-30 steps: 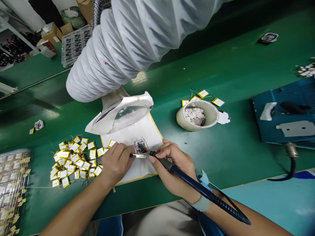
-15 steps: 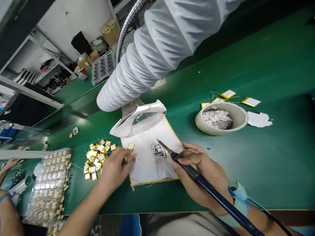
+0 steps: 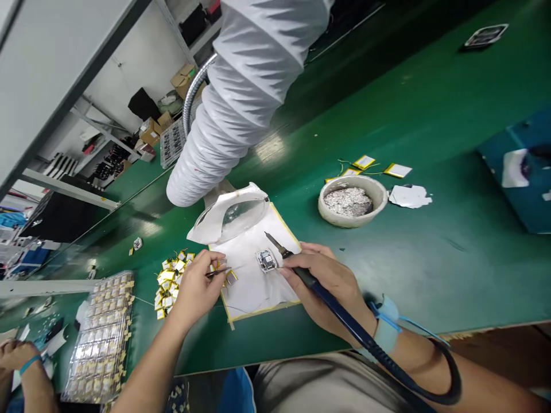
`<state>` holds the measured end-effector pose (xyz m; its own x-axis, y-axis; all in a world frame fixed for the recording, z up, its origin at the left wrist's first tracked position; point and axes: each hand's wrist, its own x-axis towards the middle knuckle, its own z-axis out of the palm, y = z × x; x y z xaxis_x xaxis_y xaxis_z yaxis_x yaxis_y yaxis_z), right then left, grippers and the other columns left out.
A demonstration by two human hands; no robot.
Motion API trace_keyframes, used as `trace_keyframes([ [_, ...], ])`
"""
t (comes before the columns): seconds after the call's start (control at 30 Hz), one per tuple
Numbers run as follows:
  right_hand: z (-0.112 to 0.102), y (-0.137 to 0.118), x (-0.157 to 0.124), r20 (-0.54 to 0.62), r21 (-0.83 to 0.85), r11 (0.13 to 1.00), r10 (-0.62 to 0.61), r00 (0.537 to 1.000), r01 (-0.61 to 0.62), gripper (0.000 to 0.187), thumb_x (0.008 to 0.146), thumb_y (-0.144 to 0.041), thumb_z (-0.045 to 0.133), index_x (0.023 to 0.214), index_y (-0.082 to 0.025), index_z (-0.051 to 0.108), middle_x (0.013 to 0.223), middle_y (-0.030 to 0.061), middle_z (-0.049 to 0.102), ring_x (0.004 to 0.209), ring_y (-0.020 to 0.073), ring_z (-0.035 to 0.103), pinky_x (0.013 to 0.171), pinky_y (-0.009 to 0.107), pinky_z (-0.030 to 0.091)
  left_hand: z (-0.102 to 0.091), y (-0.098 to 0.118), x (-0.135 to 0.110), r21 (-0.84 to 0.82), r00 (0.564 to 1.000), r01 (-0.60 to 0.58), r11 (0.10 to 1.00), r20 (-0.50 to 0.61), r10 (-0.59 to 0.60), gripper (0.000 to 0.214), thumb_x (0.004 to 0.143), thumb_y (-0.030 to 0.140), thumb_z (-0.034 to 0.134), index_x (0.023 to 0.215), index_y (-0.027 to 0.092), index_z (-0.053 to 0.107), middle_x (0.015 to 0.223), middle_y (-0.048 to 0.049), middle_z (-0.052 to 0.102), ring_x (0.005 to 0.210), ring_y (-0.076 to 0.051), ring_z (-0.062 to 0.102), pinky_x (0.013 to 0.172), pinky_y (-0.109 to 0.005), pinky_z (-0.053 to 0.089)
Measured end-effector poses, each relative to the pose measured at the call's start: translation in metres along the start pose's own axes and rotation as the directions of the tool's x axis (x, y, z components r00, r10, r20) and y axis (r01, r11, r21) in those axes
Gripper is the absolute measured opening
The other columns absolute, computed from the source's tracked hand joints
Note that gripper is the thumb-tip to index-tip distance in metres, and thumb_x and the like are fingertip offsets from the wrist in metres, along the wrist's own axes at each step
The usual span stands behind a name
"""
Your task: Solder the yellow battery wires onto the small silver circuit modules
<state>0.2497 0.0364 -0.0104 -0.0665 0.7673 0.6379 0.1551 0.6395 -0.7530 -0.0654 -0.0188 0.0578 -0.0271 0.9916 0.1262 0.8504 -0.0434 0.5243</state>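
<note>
My right hand (image 3: 329, 281) is wrapped round a soldering iron (image 3: 316, 284), pen-fashion. Its dark tip hovers just above and right of a small circuit board in a pale case (image 3: 267, 260), apart from it. The board lies on a white sheet with yellow taped edges (image 3: 253, 292). In my left hand (image 3: 200, 289), pinched between thumb and fingers, are dark tweezers (image 3: 218, 272) pointing right toward the board. Just below the tweezers' points rests a small yellow-edged battery (image 3: 232, 277). A heap of similar batteries (image 3: 167, 279) lies left of this hand.
A white duct (image 3: 241, 97) hangs over the bench, ending near a clear, white-edged hood (image 3: 241, 215). Right of the sheet stands a bowl of silvery scraps (image 3: 353, 201), with batteries behind. Trays of parts (image 3: 103, 332) and another person's arm (image 3: 34, 367) are at left.
The view has swung to the right, bringing in a blue box at the right edge. The tweezers in my left hand now show clearly. My right hand still holds the soldering iron near the board.
</note>
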Motion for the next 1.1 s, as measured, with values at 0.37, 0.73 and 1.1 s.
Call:
trace_keyframes([
  [0.37, -0.004, 0.001, -0.005, 0.287, 0.140, 0.986, 0.046, 0.957, -0.089, 0.038, 0.108, -0.051, 0.109, 0.132, -0.033, 0.085, 0.111, -0.0015, 0.099, 0.098, 0.0261, 0.095, 0.121, 0.049, 0.072, 0.060, 0.063, -0.007, -0.690, 0.885, 0.368, 0.623, 0.055, -0.462, 0.069, 0.075, 0.080, 0.121, 0.092, 0.020, 0.090, 0.075, -0.0007, 0.076, 0.066, -0.014, 0.063, 0.064, -0.025, 0.055],
  [0.73, 0.004, 0.005, -0.008, 0.256, 0.094, 0.988, 0.097, 0.962, -0.125, 0.017, 0.115, -0.021, 0.091, 0.126, -0.034, 0.090, 0.101, -0.0048, 0.096, 0.090, 0.0227, 0.091, 0.112, 0.043, 0.075, 0.057, 0.042, -0.018, -0.577, 0.980, 0.194, 0.793, 0.151, -0.130, 0.056, 0.106, 0.078, 0.103, 0.112, 0.023, 0.101, 0.099, -0.0098, 0.089, 0.085, -0.020, 0.079, 0.078, -0.030, 0.067],
  [1.1, -0.005, -0.001, 0.001, 0.156, -0.049, 0.998, 0.045, 0.987, -0.038, 0.007, 0.123, -0.029, 0.087, 0.118, -0.032, 0.083, 0.095, -0.0036, 0.093, 0.082, 0.0212, 0.088, 0.106, 0.044, 0.071, 0.052, 0.008, -0.005, -0.269, 0.995, 0.091, 0.959, 0.050, -0.081, 0.036, 0.114, 0.059, 0.094, 0.126, 0.026, 0.101, 0.110, -0.0111, 0.095, 0.096, -0.026, 0.089, 0.084, -0.037, 0.074],
])
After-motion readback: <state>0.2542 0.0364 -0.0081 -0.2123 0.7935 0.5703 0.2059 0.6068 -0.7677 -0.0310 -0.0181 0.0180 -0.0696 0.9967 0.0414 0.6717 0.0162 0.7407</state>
